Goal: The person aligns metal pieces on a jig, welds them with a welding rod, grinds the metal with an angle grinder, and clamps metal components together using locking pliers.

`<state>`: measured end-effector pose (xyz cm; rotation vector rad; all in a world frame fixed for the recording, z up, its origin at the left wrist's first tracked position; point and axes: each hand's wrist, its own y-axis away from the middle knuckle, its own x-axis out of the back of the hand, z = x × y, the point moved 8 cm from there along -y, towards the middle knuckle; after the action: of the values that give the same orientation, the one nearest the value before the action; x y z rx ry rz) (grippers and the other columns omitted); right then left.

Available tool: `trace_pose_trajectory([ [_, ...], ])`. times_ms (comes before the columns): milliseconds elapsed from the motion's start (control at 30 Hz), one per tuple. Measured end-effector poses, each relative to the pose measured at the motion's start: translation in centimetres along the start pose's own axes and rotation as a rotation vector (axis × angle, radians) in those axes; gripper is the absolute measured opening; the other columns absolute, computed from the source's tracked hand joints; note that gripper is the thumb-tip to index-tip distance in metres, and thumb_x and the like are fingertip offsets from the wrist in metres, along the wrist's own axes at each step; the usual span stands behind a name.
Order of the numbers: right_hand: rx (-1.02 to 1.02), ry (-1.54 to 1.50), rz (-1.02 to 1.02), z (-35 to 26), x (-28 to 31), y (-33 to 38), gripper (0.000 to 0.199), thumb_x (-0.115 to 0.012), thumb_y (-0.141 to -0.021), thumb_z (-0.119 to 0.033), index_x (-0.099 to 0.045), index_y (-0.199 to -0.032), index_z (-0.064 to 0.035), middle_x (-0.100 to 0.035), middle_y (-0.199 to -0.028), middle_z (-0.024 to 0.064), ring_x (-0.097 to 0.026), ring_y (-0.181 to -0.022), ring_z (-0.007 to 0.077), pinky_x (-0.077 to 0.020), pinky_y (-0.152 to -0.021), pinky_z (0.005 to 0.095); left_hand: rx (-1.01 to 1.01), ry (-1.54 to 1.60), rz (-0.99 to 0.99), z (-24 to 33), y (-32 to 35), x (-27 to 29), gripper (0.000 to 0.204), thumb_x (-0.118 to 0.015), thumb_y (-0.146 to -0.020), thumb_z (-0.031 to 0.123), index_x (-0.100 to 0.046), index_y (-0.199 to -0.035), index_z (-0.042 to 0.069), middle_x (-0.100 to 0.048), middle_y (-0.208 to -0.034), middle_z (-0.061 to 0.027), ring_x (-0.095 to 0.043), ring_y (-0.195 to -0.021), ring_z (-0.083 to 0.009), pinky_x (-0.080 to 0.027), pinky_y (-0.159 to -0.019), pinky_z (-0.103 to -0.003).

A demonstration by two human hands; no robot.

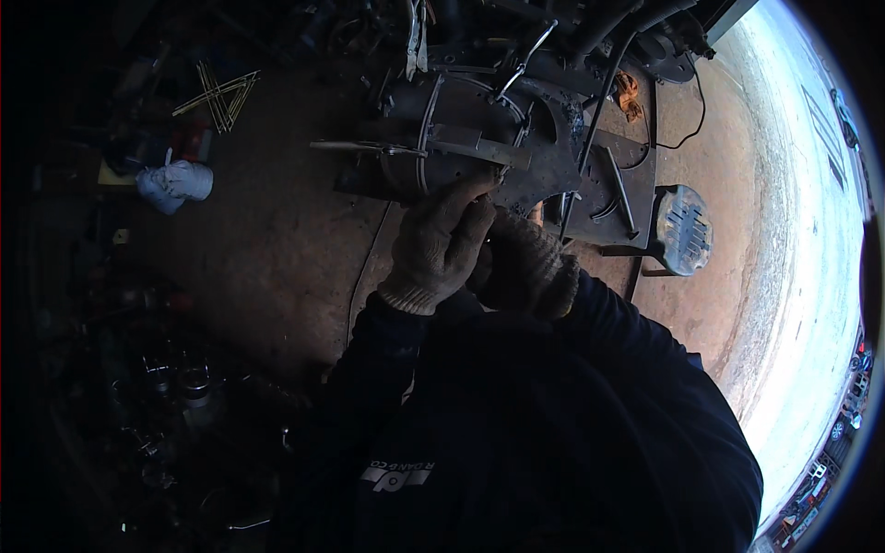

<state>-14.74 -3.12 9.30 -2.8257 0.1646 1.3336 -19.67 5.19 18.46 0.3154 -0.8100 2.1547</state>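
My left hand (431, 247), in a knitted work glove, reaches over the near edge of a dark steel workbench. Its fingers are closed together, the tips by the end of a flat metal bar (479, 148). Close against it is my right hand (527, 265), also gloved and curled closed. Whatever lies between the hands is hidden in shadow. Beyond them, curved metal rods (427, 120) lie under the flat bar. A thin straight rod (359, 146) sticks out to the left. Locking pliers (416, 41) and a bright-handled clamp (527, 60) sit farther back.
A stool with a worn seat (684, 230) stands right of the bench. An orange cloth (629, 97) and a black cable (702, 111) lie at the back right. On the left are thin yellowish rods (221, 97) and a pale cloth bundle (175, 182). Dark clutter fills the lower left.
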Motion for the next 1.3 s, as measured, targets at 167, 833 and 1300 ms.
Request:
trace_pose_trajectory([
  [167, -0.224, -0.149, 0.278, 1.6, 0.7, 1.1, 0.039, -0.058, -0.106, -0.025, -0.054, -0.141, -0.0084, -0.062, -0.130, 0.0061, -0.062, -0.120, 0.0182, -0.0534, -0.098, 0.0354, -0.192, 0.077, -0.161, -0.6, -1.1, 0.4, 0.021, -0.065, -0.102, 0.019, -0.066, -0.119, 0.006, -0.074, -0.104, -0.0133, -0.075, -0.088, -0.0276, -0.060, -0.075, -0.037],
  [833, 0.278, 1.705, 0.381, -3.6, -3.8, 7.8, 0.036, -0.073, -0.093, -0.025, -0.066, -0.120, -0.0016, -0.072, -0.088, 0.0110, -0.069, -0.069, 0.0174, -0.0560, -0.060, 0.0301, -0.675, 0.399, -0.459, 4.4, -1.4, 1.1, 0.040, -0.072, -0.095, 0.041, -0.066, -0.115, 0.007, -0.075, -0.106, -0.0107, -0.076, -0.096, -0.0293, -0.064, -0.083, -0.042],
  [1300, -0.050, 1.885, 0.407, -14.4, -7.0, 2.3, 0.052, -0.077, -0.092, -0.028, -0.063, -0.138, -0.0077, -0.075, -0.107, 0.0147, -0.075, -0.098, 0.0280, -0.0592, -0.086, 0.0371, 0.923, 1.321, -0.197, -4.5, 0.2, -8.4, 0.043, -0.073, -0.097, 0.039, -0.061, -0.117, 0.004, -0.068, -0.107, -0.0086, -0.069, -0.088, -0.0166, -0.060, -0.076, -0.029],
])
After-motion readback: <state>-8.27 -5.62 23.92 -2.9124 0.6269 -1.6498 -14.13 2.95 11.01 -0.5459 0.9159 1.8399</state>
